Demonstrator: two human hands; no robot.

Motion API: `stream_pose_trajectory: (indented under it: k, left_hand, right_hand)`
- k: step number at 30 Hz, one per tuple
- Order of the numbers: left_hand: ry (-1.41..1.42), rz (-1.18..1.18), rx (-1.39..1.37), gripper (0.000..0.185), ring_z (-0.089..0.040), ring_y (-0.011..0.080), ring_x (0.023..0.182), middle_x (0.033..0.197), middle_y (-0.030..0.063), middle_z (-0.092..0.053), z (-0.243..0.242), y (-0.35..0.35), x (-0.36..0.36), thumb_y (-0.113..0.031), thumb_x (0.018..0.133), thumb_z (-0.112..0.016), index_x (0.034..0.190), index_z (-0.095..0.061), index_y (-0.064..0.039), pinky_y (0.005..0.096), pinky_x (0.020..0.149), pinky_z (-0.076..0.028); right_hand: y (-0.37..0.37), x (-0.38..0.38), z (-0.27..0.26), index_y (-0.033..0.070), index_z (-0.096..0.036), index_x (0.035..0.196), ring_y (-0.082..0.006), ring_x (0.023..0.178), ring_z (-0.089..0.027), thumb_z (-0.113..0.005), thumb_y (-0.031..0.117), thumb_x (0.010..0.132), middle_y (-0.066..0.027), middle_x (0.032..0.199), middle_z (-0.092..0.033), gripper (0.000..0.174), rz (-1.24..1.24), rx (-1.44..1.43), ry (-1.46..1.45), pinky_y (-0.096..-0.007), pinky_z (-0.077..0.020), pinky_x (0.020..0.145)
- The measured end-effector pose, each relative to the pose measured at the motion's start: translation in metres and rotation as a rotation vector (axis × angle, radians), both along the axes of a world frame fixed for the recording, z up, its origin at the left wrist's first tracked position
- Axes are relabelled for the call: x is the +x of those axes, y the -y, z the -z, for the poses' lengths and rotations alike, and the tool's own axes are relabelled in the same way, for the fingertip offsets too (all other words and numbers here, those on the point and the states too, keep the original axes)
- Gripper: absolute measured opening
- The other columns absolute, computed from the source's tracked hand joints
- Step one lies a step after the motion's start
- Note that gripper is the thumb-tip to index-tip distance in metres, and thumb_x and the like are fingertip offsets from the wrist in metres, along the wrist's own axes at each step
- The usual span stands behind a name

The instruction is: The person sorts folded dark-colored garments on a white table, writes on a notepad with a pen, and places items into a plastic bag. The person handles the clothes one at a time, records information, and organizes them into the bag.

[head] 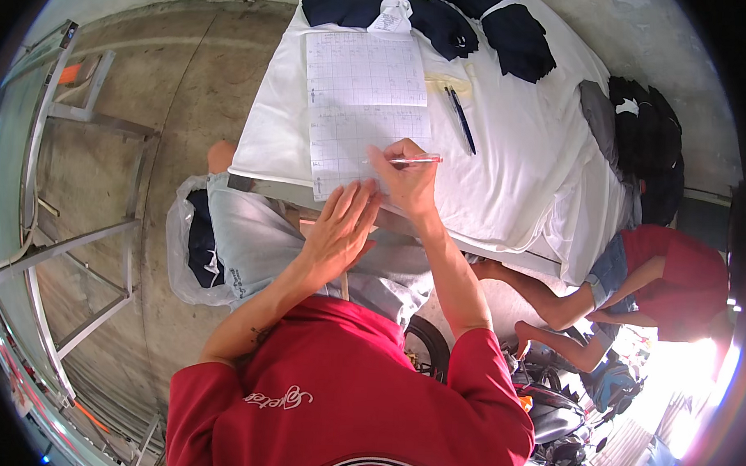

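My right hand (410,179) grips a red pen (420,159) over the lower part of a gridded paper sheet (342,149) that bears handwriting. Flat on the sheet's near edge rest the fingertips of my left hand (342,226), which holds nothing. A second written, gridded sheet (363,69) lies directly beyond the first. To the right of the papers, two dark pens (460,120) lie side by side on the white cloth (504,170) that covers the table. The pen's tip is partly blurred near my thumb.
Tied bundles of dark cloth (350,9) (520,41) lie at the table's far side, one with a tag (390,18). A person in red (679,280) is at the right, near a motorcycle (551,412). A metal frame (89,241) stands left; a plastic bag (180,269) sits by my leg.
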State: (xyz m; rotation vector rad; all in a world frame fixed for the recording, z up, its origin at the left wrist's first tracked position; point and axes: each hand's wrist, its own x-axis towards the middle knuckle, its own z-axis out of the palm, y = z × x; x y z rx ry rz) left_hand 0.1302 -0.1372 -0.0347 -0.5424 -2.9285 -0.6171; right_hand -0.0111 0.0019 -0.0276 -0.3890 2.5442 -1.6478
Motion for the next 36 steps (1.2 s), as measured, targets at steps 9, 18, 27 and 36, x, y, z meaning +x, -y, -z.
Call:
stream_pose_trajectory:
  k: [9,18,27,36]
  left_hand:
    - [-0.070,-0.010,-0.044,0.095,-0.038,0.0390,0.152,0.166,0.0236,-0.040,0.0032,-0.0013,0.0005,-0.033,0.077,-0.090,0.155,-0.050,0.004,0.0543,0.125,-0.035]
    - [-0.045,-0.008,-0.045,0.094,-0.038,0.0385,0.153,0.166,0.0232,-0.041,-0.0020,-0.0015,0.0002,-0.034,0.075,-0.091,0.153,-0.052,0.004,0.0535,0.126,-0.035]
    - [-0.077,-0.010,-0.067,0.095,-0.037,0.0382,0.153,0.166,0.0228,-0.040,0.0010,-0.0017,0.0016,-0.035,0.076,-0.091,0.153,-0.052,0.004,0.0532,0.126,-0.034]
    - [-0.062,-0.013,-0.079,0.095,-0.037,0.0378,0.153,0.167,0.0226,-0.040,-0.0007,-0.0028,0.0004,-0.036,0.076,-0.090,0.154,-0.052,0.004,0.0529,0.126,-0.034]
  right_hand:
    - [0.0013,0.0056,-0.0020,0.001,-0.065,0.080,-0.0060,0.057,-0.054,-0.086,0.012,0.092,-0.0021,0.063,-0.064,0.027,0.008,-0.030,-0.025,-0.0284,-0.0434,0.050]
    - [0.0043,0.0044,-0.0013,0.000,-0.066,0.080,-0.0066,0.057,-0.056,-0.086,0.013,0.092,-0.0032,0.064,-0.066,0.027,0.022,-0.004,-0.042,-0.0282,-0.0450,0.051]
    - [0.0016,0.0043,0.0052,0.001,-0.065,0.080,-0.0056,0.058,-0.055,-0.085,0.012,0.093,-0.0023,0.065,-0.065,0.026,0.024,0.009,-0.125,-0.0271,-0.0440,0.051]
    - [0.0014,0.0048,0.0052,0.001,-0.064,0.079,-0.0055,0.058,-0.054,-0.084,0.011,0.093,-0.0021,0.065,-0.064,0.027,0.023,0.006,-0.109,-0.0270,-0.0435,0.051]
